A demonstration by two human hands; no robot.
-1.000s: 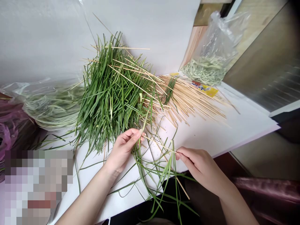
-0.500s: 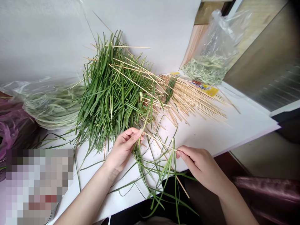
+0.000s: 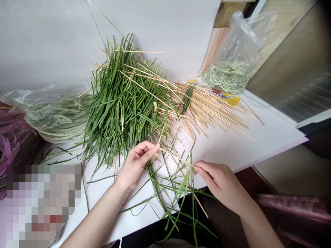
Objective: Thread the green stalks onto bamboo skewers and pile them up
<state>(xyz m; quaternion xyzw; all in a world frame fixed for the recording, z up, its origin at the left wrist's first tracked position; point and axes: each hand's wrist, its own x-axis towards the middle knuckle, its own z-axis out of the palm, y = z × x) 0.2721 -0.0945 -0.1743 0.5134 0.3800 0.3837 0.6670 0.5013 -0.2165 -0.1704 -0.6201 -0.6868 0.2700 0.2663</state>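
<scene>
My left hand [image 3: 141, 160] is closed in a pinch on a garlic chive [image 3: 162, 132], whose pale stem stands up past the thumb. A thin bamboo skewer [image 3: 176, 155] runs between my hands, one end at my left fingertips. At its other end my right hand [image 3: 216, 177] grips it between thumb and fingers. Several chives [image 3: 184, 184] hang from the skewer close to my right fingertips, their leaves trailing over the table edge. Whether the skewer tip pierces the stem in my left hand is hidden by the fingers. Behind my hands lies a large heap of chives [image 3: 129, 103].
Many loose skewers [image 3: 214, 106] are spread across the white table [image 3: 269, 137] on the right. A clear bag of pale green shreds [image 3: 227, 75] stands behind them. To the left lie a clear bag of green stalks [image 3: 59, 117] and a purple bag [image 3: 15, 137].
Almost nothing differs. Both hands keep their grips, and the skewer and hanging chives stay in nearly the same place.
</scene>
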